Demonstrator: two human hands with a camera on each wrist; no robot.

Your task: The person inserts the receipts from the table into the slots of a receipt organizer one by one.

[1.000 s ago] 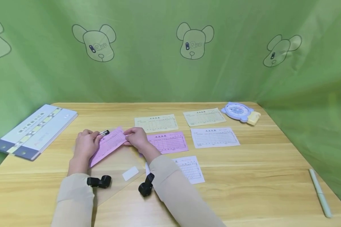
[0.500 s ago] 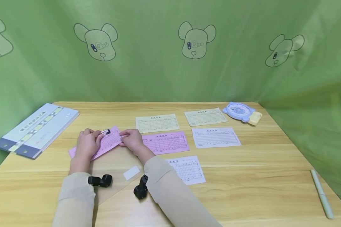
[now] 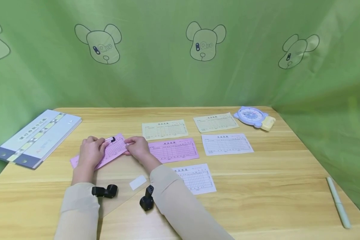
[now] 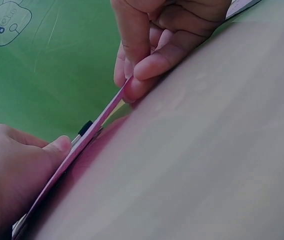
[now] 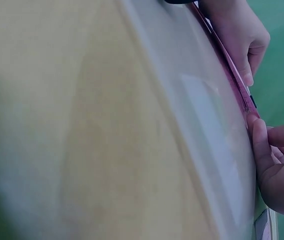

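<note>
A pink printed slip (image 3: pixel 115 148) lies slanted at the left of the table in the head view, over a translucent folder (image 3: pixel 114 180). My right hand (image 3: pixel 138 149) pinches its right corner between thumb and fingers. My left hand (image 3: pixel 91 153) lies across the slip, thumb against a slim metal bar with a black end (image 3: pixel 110 139); its other fingers are mostly hidden. In the left wrist view, the slip (image 4: pixel 94 127) shows edge-on between both hands, with the bar on its far side. In the right wrist view, the fingertips (image 5: pixel 258 131) hold the slip's end.
A white label (image 3: pixel 138 182) is on the folder. Right of my hands lie another pink slip (image 3: pixel 175 150), two cream slips (image 3: pixel 165 129) and two white slips (image 3: pixel 227 145). A blue ledger (image 3: pixel 37 138), a blue clock (image 3: pixel 251 116) and a pale green pen (image 3: pixel 338 202) lie farther out.
The pink slip has gone from raised and tilted to flatter, sliding left beneath my left hand, so its left end now shows. My right hand has moved slightly left with its corner.
</note>
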